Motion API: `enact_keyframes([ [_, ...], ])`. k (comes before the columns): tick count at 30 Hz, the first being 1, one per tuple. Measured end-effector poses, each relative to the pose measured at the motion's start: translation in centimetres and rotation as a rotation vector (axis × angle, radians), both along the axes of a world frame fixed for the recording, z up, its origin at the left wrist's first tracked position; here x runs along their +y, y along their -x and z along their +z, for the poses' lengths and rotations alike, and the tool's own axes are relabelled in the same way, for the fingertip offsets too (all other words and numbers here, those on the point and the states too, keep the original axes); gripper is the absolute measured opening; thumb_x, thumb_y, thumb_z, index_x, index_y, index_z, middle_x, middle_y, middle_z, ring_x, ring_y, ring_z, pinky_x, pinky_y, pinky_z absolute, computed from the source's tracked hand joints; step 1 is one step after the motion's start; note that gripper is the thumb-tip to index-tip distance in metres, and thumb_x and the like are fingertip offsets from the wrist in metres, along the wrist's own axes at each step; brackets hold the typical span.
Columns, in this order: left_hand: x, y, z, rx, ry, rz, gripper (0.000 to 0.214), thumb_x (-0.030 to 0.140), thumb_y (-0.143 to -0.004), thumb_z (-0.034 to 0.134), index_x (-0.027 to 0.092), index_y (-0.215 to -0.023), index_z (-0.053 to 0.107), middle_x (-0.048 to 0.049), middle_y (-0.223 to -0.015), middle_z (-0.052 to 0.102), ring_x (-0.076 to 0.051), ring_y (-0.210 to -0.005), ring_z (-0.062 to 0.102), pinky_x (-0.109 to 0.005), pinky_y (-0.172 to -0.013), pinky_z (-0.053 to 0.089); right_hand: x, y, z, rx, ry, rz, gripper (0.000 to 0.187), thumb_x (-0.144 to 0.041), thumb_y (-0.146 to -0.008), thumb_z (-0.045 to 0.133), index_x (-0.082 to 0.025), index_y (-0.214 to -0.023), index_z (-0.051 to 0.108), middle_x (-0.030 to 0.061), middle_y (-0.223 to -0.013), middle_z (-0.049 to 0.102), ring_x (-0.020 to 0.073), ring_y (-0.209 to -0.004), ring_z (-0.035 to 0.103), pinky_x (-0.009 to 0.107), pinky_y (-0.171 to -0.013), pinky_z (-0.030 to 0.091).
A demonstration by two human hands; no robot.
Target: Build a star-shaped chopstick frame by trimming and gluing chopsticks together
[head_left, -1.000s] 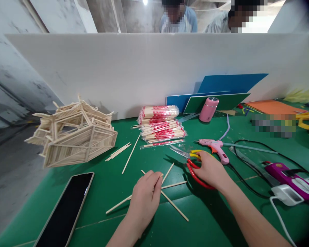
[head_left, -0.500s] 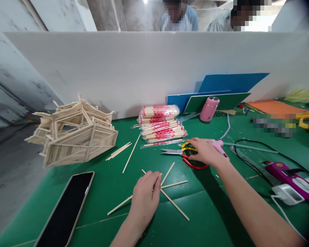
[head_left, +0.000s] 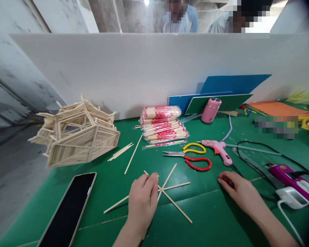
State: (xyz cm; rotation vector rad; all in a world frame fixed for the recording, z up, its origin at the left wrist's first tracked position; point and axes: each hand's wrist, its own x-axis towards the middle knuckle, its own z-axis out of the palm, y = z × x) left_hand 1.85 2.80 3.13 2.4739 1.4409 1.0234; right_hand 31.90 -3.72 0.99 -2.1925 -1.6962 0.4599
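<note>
In the head view, several thin wooden sticks (head_left: 177,207) lie crossed in a star on the table. My left hand (head_left: 143,197) is closed over the star's left side, pinching a wooden stick whose pale end shows at the fingertips; the rest is covered. My right hand (head_left: 239,193) rests on the table right of the star, fingertips pressed together where a tiny stick piece lay; whatever they hold is hidden. Beyond it lie a pink glue gun (head_left: 217,149) and open-bladed scissors (head_left: 186,155) with one yellow and one red handle.
A stick-built house model (head_left: 79,137) stands at left, behind a phone (head_left: 69,209). Packs of wooden chopsticks (head_left: 164,127) and a pink bottle (head_left: 211,109) stand at the back. Cables and a purple power strip (head_left: 290,180) lie right. Two people are behind the white board (head_left: 118,68).
My right hand has left the scissors and glue gun and come nearer, to where the tiny stick piece lay. My left hand has shifted slightly left, and the crossed sticks have moved a little.
</note>
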Motion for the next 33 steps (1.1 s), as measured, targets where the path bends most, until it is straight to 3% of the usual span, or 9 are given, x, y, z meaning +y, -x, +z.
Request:
enact_keyframes([
  [7,0.2,0.0,-0.3,-0.022,-0.103,0.014,0.017,0.018,-0.081,0.045,0.016,-0.095,0.055,-0.0061,-0.076,0.061,-0.017,-0.070,0.057,-0.029,-0.062,0.045,0.2,0.9,-0.6,-0.171,-0.045,-0.013,0.021,-0.035,-0.083,0.034,-0.022,-0.078,0.051,0.0061,-0.083,0.055,0.0198,-0.072,0.055,0.030,-0.062,0.042],
  [12,0.4,-0.1,-0.9,-0.035,-0.125,-0.007,0.016,0.016,-0.080,0.048,0.014,-0.094,0.054,-0.0063,-0.075,0.062,-0.017,-0.069,0.057,-0.030,-0.063,0.045,1.3,3.9,0.3,-0.008,-0.153,-0.068,0.016,-0.033,-0.084,0.037,-0.022,-0.084,0.048,0.0021,-0.077,0.058,0.0160,-0.063,0.055,0.026,-0.057,0.042],
  [16,0.4,-0.1,-1.0,-0.056,-0.140,-0.019,0.013,0.018,-0.081,0.046,0.015,-0.090,0.055,-0.0056,-0.074,0.061,-0.016,-0.068,0.056,-0.029,-0.061,0.044,4.9,8.7,1.4,0.143,-0.307,0.176,0.017,-0.026,-0.083,0.041,-0.020,-0.096,0.050,0.0031,-0.085,0.061,0.0145,-0.074,0.057,0.024,-0.068,0.044],
  [19,0.3,-0.1,-1.0,-0.051,-0.117,-0.030,0.012,0.017,-0.081,0.045,0.015,-0.086,0.056,-0.0046,-0.071,0.060,-0.016,-0.067,0.055,-0.028,-0.061,0.043,8.0,12.1,1.3,0.150,-0.292,0.338,0.013,-0.020,-0.080,0.046,-0.023,-0.083,0.058,0.0001,-0.084,0.062,0.0124,-0.076,0.057,0.021,-0.070,0.042],
  [22,0.3,-0.1,-1.1,-0.016,-0.116,-0.022,0.013,0.016,-0.081,0.045,0.015,-0.085,0.057,-0.0043,-0.069,0.059,-0.015,-0.065,0.054,-0.028,-0.060,0.041,10.0,14.0,0.7,0.137,-0.279,0.406,0.015,-0.018,-0.078,0.048,-0.023,-0.077,0.062,0.0019,-0.080,0.063,0.0147,-0.076,0.057,0.023,-0.067,0.042],
  [27,0.4,0.3,-1.1,0.045,-0.140,0.025,0.016,0.017,-0.082,0.044,0.014,-0.085,0.059,-0.0034,-0.066,0.058,-0.015,-0.062,0.052,-0.027,-0.057,0.039,10.5,14.2,0.1,0.171,-0.276,0.423,0.015,-0.017,-0.078,0.048,-0.022,-0.078,0.062,0.0037,-0.080,0.063,0.0161,-0.077,0.057,0.026,-0.069,0.041],
  [33,0.6,0.6,-1.0,0.051,-0.083,0.033,0.017,0.018,-0.082,0.043,0.014,-0.087,0.059,-0.0042,-0.069,0.058,-0.015,-0.065,0.052,-0.028,-0.059,0.040,9.0,13.1,0.6,0.366,-0.280,0.414,0.015,-0.022,-0.080,0.048,-0.020,-0.091,0.057,0.0025,-0.087,0.064,0.0137,-0.075,0.058,0.026,-0.070,0.045],
])
